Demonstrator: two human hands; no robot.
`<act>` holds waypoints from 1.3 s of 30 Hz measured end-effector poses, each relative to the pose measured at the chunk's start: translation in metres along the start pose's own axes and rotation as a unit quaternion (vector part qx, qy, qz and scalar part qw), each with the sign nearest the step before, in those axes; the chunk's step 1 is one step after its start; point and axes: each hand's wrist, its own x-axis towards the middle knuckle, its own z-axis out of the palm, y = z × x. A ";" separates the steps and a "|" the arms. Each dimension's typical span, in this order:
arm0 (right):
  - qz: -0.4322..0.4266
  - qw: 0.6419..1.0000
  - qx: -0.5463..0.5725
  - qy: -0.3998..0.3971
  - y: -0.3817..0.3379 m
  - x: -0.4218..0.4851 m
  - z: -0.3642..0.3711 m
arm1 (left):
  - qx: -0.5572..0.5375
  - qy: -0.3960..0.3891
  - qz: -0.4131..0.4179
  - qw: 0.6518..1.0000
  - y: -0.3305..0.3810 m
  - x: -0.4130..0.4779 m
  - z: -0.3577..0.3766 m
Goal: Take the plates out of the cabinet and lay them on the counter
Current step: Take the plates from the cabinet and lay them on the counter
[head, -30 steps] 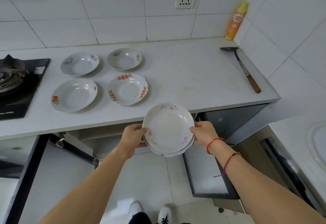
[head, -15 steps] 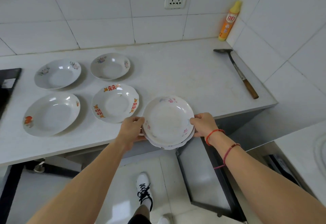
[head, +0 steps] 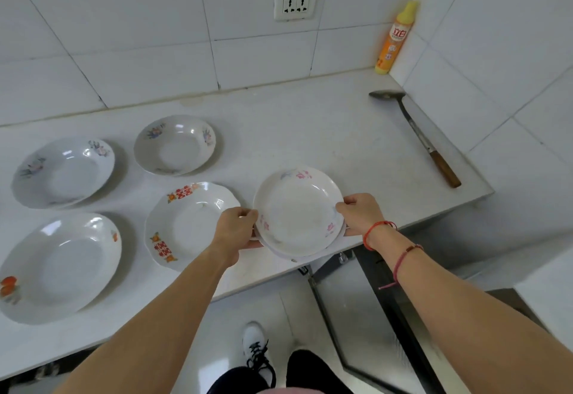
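White counter (head: 310, 133), hands gripping stacked plates (head: 297, 210) by opposite rims

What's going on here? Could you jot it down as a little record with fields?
Setting: white kitchen counter, tiled walls
Plates already laid down: four, in two rows on the counter's left part, among them the red-patterned plate
In hand: stack of plates, pink flowers on the top one, held over the counter's front edge
Left hand: grips the stack's left rim
Right hand: grips the stack's right rim
Below: open cabinet door
Also on counter: yellow bottle in the corner, wooden-handled spatula
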 end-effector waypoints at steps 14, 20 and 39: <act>-0.009 0.997 -0.042 -0.061 0.007 0.098 0.013 | 0.054 0.086 -0.005 0.995 0.011 0.045 0.021; -0.012 0.995 -0.061 -0.080 0.005 0.113 0.015 | 0.078 0.113 -0.023 0.990 0.009 0.052 0.032; -0.011 0.992 -0.072 -0.101 0.001 0.119 0.018 | 0.156 0.141 -0.014 0.977 0.013 0.059 0.035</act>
